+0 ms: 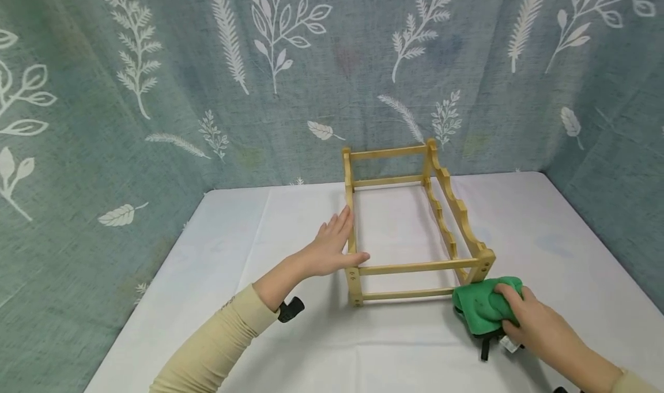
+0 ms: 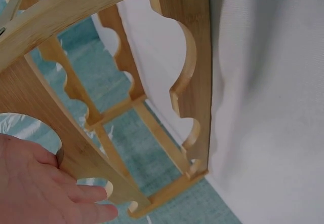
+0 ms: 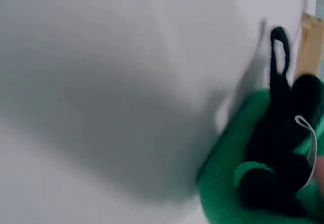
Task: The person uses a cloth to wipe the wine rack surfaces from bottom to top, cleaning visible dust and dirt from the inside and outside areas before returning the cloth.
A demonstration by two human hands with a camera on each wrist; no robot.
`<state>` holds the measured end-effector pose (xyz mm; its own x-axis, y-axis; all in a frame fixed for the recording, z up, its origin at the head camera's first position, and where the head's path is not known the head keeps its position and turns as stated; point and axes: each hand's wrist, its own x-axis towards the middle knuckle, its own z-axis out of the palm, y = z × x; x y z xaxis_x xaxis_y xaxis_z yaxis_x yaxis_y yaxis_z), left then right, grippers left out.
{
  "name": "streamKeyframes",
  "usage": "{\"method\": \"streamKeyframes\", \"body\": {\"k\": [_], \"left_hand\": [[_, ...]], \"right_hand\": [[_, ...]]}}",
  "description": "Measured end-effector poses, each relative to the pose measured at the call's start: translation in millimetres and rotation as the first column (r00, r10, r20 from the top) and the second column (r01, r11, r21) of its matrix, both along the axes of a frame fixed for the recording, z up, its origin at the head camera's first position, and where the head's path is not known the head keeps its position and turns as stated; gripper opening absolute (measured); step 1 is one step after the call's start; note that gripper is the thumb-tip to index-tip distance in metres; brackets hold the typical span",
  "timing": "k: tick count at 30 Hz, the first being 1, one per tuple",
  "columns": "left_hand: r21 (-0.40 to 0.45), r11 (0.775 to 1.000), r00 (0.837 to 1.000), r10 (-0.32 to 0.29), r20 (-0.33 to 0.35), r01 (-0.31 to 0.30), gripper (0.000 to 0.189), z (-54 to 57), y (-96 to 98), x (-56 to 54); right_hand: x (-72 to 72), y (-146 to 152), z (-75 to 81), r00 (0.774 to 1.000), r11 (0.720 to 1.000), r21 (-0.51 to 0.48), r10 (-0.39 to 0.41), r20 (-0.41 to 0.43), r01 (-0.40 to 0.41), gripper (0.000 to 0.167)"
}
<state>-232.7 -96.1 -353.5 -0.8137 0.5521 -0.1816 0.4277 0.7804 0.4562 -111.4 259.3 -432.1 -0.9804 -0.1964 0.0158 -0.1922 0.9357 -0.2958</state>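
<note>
A light wooden rack (image 1: pixel 410 266) with scalloped rails stands on the white table. My left hand (image 1: pixel 332 246) rests along its left side, fingers stretched out and thumb spread toward the front bar. In the left wrist view that hand (image 2: pixel 45 188) lies against a scalloped rail (image 2: pixel 76 127). A folded green cloth (image 1: pixel 482 306) with black trim is at the rack's front right corner post, gripped by my right hand (image 1: pixel 539 327). The right wrist view shows the cloth (image 3: pixel 228 183) close up, with a black loop (image 3: pixel 279 57) and a thin white tag; most of the right hand is hidden there.
A white cloth (image 1: pixel 249 231) covers the table. Behind and at both sides hangs a blue-green curtain (image 1: pixel 332 53) with white leaf prints, close to the rack's far end. A black wrist camera (image 1: pixel 291 309) sits under my left wrist.
</note>
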Motion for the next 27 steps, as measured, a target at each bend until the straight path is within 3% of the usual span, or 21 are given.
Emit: {"method": "streamKeyframes", "body": {"k": [2, 4, 6, 8, 11, 13, 16, 17, 19, 20, 22, 24, 27], "left_hand": [[0.0, 1.0, 1.0, 0.002, 0.001, -0.002, 0.094, -0.3, -0.8, 0.0], [0.0, 1.0, 1.0, 0.002, 0.004, -0.002, 0.095, -0.6, -1.2, -0.2], [-0.004, 1.0, 1.0, 0.001, 0.003, -0.001, 0.095, -1.5, -0.9, -1.1], [-0.005, 1.0, 1.0, 0.002, 0.001, -0.002, 0.095, -2.3, -0.4, -2.2], [-0.004, 1.0, 1.0, 0.004, -0.008, -0.004, 0.095, -3.5, -0.5, -2.9], [-0.003, 1.0, 1.0, 0.006, -0.011, -0.006, 0.095, -4.0, -1.0, -3.0], [0.0, 1.0, 1.0, 0.005, -0.012, -0.005, 0.095, -4.4, -1.8, -2.8], [0.002, 1.0, 1.0, 0.005, -0.01, -0.005, 0.095, -4.3, -1.8, -2.8], [0.008, 1.0, 1.0, 0.003, -0.007, -0.002, 0.095, -4.2, -1.9, -3.0], [0.009, 1.0, 1.0, 0.002, -0.005, -0.002, 0.095, -4.0, -1.9, -3.0], [0.01, 1.0, 1.0, 0.005, -0.002, -0.005, 0.095, -3.8, -1.9, -3.2], [0.009, 1.0, 1.0, 0.005, -0.002, -0.005, 0.095, -3.6, -1.8, -3.1], [0.001, 1.0, 1.0, -0.001, -0.006, 0.001, 0.095, -4.1, -1.8, -3.5]], "right_hand": [[-0.7, 4, 5.5, 0.996, 0.999, -0.038, 0.034, -0.076, -0.037, 0.058], [-0.3, 7, 14.2, 0.975, 0.996, -0.047, 0.067, -0.21, -0.079, 0.06], [0.2, 10, 27.1, 0.937, 0.994, -0.03, 0.088, -0.338, -0.104, 0.062], [-0.5, 13, 41.4, 0.888, 0.993, 0.0, 0.109, -0.447, -0.122, 0.054], [-2.6, 17, 60.0, 0.841, 0.99, 0.019, 0.127, -0.526, -0.137, 0.041], [-4.6, 18, 66.0, 0.823, 0.988, 0.021, 0.137, -0.552, -0.15, 0.054], [-6.4, 17, 61.8, 0.812, 0.986, -0.004, 0.136, -0.568, -0.167, 0.069], [-6.1, 16, 57.3, 0.813, 0.986, -0.016, 0.129, -0.567, -0.168, 0.071], [-4.9, 15, 46.0, 0.831, 0.987, -0.051, 0.099, -0.548, -0.151, 0.058], [-4.1, 15, 39.2, 0.85, 0.988, -0.07, 0.083, -0.52, -0.139, 0.051], [-2.7, 13, 25.2, 0.91, 0.991, -0.089, 0.057, -0.412, -0.103, 0.049], [-2.2, 12, 11.9, 0.961, 0.994, -0.09, 0.033, -0.275, -0.06, 0.061], [-3.7, 11, -2.7, 0.992, 0.997, -0.067, 0.016, -0.125, -0.024, 0.058]]}}
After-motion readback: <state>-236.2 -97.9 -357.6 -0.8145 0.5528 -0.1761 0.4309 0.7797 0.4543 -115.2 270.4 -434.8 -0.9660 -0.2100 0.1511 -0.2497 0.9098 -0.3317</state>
